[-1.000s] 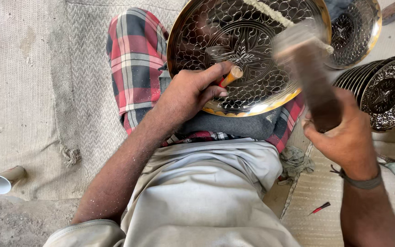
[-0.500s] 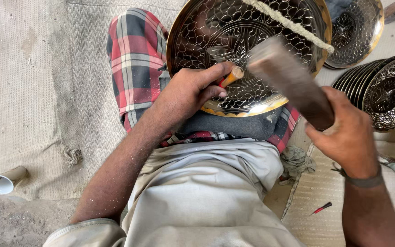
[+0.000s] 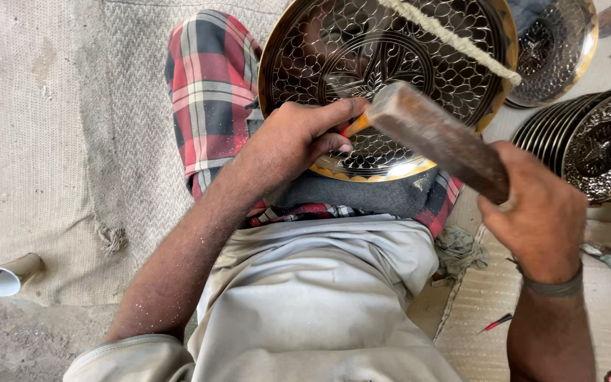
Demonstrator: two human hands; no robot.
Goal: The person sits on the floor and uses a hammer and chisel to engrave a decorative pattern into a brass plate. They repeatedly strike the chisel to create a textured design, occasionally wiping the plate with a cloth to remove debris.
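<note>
**A:** Top-down view here. The left hand (image 3: 295, 141) is clenched around a small orange-handled chisel (image 3: 356, 126), its tip planted on the engraved brass plate (image 3: 362, 49) resting on the lap.

**B:** And the right hand (image 3: 542, 212)?

**A:** Wrapped tight on the lower end of a wooden mallet (image 3: 436, 134). The mallet's long axis runs on a slant, from the right hand at lower right up and leftward, and its blunt head sits right at the chisel's butt, touching or a hair off; I cannot tell which.

**B:** So the chisel lies up and to the left of the striking hand.

**A:** Exactly, and that line is the whole story. The left hand is the nearer one to the plate, actually on it; the right hand is well clear of the rim, off to the side.

**B:** Anything else around?

**A:** A pale cord (image 3: 454, 39) crosses the plate's upper part, a stack of finished plates (image 3: 595, 141) stands at far right, and a paper cup (image 3: 10, 274) lies on the mat at left.
</note>
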